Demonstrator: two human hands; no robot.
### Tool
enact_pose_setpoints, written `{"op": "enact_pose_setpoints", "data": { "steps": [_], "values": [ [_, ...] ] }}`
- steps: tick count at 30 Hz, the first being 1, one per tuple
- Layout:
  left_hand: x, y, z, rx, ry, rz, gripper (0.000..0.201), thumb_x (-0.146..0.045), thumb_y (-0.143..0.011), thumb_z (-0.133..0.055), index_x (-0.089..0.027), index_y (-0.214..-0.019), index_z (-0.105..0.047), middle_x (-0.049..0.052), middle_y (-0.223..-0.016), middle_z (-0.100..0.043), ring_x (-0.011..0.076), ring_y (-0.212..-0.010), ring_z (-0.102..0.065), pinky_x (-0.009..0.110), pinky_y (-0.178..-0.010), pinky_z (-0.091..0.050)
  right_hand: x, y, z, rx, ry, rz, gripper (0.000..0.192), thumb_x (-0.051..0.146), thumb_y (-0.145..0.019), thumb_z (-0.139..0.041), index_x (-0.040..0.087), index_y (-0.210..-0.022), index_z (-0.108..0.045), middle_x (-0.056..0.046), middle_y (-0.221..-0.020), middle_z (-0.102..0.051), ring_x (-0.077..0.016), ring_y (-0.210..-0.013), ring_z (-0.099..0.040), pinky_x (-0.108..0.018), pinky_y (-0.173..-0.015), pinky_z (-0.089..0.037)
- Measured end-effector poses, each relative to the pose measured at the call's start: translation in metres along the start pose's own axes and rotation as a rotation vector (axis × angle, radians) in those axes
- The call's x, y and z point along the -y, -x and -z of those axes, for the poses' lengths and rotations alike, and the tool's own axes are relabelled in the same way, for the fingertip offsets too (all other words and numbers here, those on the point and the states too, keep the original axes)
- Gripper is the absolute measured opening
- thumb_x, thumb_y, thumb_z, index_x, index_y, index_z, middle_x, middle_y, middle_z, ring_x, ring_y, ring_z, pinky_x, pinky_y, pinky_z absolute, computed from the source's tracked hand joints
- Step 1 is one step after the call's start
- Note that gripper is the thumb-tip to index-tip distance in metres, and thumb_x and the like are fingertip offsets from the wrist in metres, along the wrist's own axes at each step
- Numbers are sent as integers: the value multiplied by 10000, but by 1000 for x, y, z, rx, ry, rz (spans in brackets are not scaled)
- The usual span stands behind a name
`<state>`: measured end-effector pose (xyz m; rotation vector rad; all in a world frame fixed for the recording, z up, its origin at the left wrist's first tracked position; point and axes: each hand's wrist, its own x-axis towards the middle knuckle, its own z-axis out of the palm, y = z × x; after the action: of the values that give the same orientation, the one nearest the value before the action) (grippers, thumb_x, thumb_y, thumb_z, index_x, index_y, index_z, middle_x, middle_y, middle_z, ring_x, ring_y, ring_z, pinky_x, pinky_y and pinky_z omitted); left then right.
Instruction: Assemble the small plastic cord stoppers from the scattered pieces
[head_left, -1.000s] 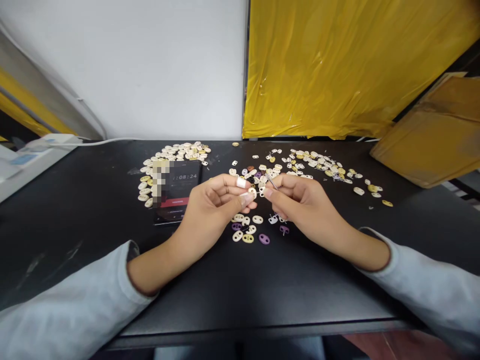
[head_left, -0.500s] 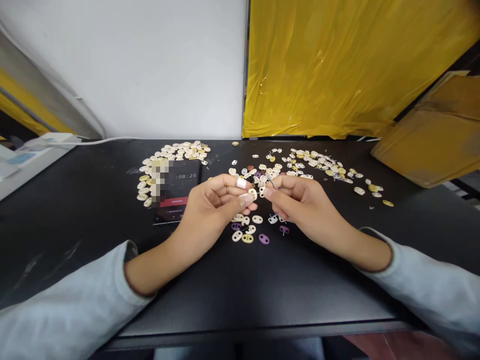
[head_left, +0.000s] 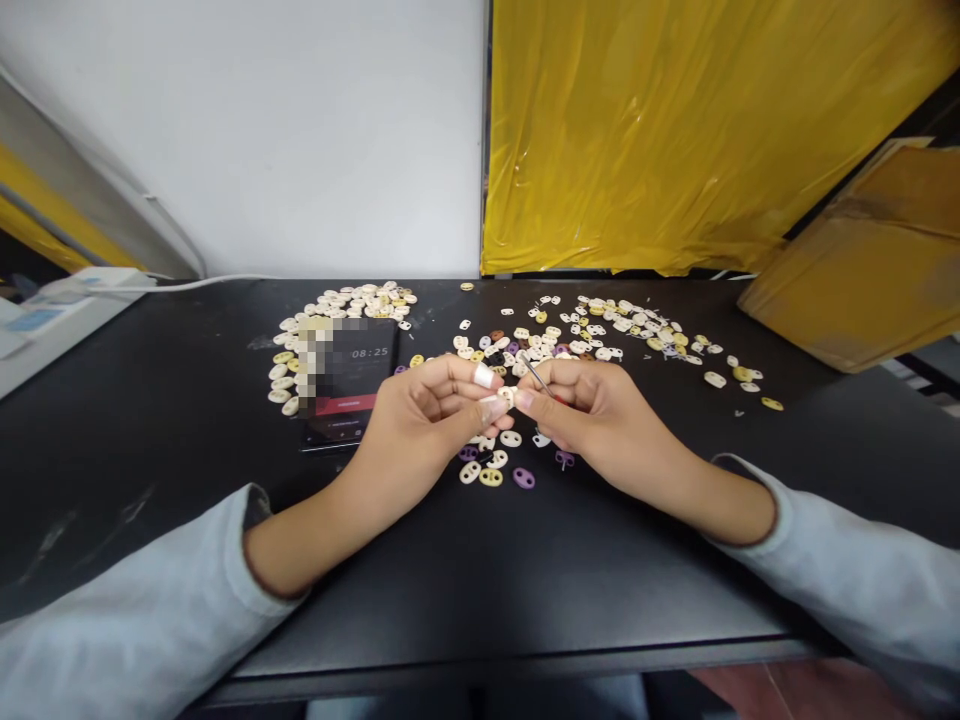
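1. Black table (head_left: 480, 570), wide and matte, bearing everything; white wall behind on the left, yellow plastic sheet (head_left: 675, 130) behind on the right, brown cardboard (head_left: 855, 270) leaning at the far right edge.
2. Two grey sleeves reaching in from the near corners, meeting at mid-table.
3. Left hand (head_left: 427, 420) curled, white tape on one fingertip, thumb and forefinger pinched on a small cream piece (head_left: 507, 394). Right hand (head_left: 600, 420) curled likewise, fingers closed on a thin metal pin (head_left: 537, 376) pointing up and away, its tip right at the cream piece.
4. Phone (head_left: 341, 385) lying flat just left of the left hand, timer on screen, partly blurred.
5. Heap of cream and yellow pieces (head_left: 337, 305) behind and beside the phone; a looser scatter (head_left: 622, 330) beyond the right hand; a few cream, yellow and purple ones (head_left: 495, 470) directly under the hands.
6. Cream piece itself: held above the table, between both hands' fingertips, touching both. Probably an oval with two holes like its neighbours, though too small here to be sure.
7. Handling, as a judgement: very light, stiff, smooth, apt to slip or flick away; best gripped by the outer rim, leaving the holes free. Pin thin and likely to bend; better held low, near the tip.
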<state>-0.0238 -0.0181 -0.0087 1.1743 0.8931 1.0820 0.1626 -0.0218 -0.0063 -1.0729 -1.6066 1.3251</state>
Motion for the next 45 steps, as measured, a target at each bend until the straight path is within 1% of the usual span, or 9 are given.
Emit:
{"op": "enact_pose_setpoints", "data": {
  "steps": [6, 12, 15, 18, 22, 26, 31, 39, 45],
  "values": [
    [-2, 1, -2, -10, -35, -10, 289, -229, -655, -884, -136, -851, -694, 27, -745, -728, 140, -653, -696, 232, -636, -594, 1, 0, -3, -4, -1, -6, 278, 392, -912, -620, 158, -765, -593, 63, -539, -457, -69, -467, -356, -226, -444, -255],
    [-1, 1, -1, -45, -90, -67, 228, -237, -723, -837, -151, -872, -688, -4, -734, -680, 102, -602, -637, 197, -574, -545, 3, 0, 1, -94, 18, 54, 263, 354, -929, -607, 164, -756, -550, 71, -576, -390, -66, -499, -319, -229, -460, -255],
    [-1, 0, 0, -76, -104, -81, 219, -255, -739, -826, -150, -866, -683, -5, -751, -670, 89, -592, -613, 183, -548, -513, 1, 0, 5, -118, -23, 47, 261, 361, -919, -627, 167, -764, -547, 85, -559, -361, -60, -481, -273, -232, -450, -220],
    [0, 0, 1, -79, -88, -73, 248, -254, -742, -825, -147, -916, -684, -10, -746, -662, 86, -591, -606, 181, -553, -511, -1, -2, 6, -124, -34, 31, 263, 379, -902, -650, 166, -774, -563, 84, -552, -369, -63, -479, -284, -234, -450, -224],
    [1, 0, 0, -48, -51, -57, 286, -238, -738, -831, -147, -959, -675, -20, -732, -660, 75, -566, -596, 172, -545, -510, 0, -2, 3, -111, 11, 44, 278, 408, -893, -655, 164, -772, -598, 62, -583, -428, -75, -501, -340, -238, -458, -262],
    [1, 0, -1, -11, -36, -46, 278, -219, -710, -851, -148, -914, -676, -14, -718, -675, 81, -559, -603, 176, -535, -514, 0, 0, -1, -76, 35, 34, 279, 397, -904, -640, 161, -759, -605, 65, -565, -423, -72, -495, -327, -234, -453, -250],
    [2, 0, 0, -16, -41, -33, 266, -204, -676, -869, -148, -868, -692, -7, -716, -688, 89, -560, -613, 185, -540, -523, 0, 0, -3, -45, 10, 0, 289, 398, -889, -652, 167, -735, -571, 80, -534, -394, -65, -472, -309, -229, -442, -236],
    [1, 0, 0, -17, -50, -30, 278, -247, -657, -887, -141, -821, -689, 5, -702, -703, 88, -566, -624, 175, -537, -532, 1, 0, -2, -22, -12, 18, 329, 410, -900, -635, 176, -687, -546, 76, -524, -414, -66, -458, -321, -237, -444, -252],
    [1, 1, -3, 3, -71, -55, 277, -227, -722, -836, -156, -929, -666, -10, -728, -672, 83, -548, -592, 185, -513, -508, 0, 0, -3, -27, 41, 22, 286, 415, -924, -599, 177, -773, -549, 71, -562, -414, -74, -484, -327, -238, -457, -260]
  ]
}}
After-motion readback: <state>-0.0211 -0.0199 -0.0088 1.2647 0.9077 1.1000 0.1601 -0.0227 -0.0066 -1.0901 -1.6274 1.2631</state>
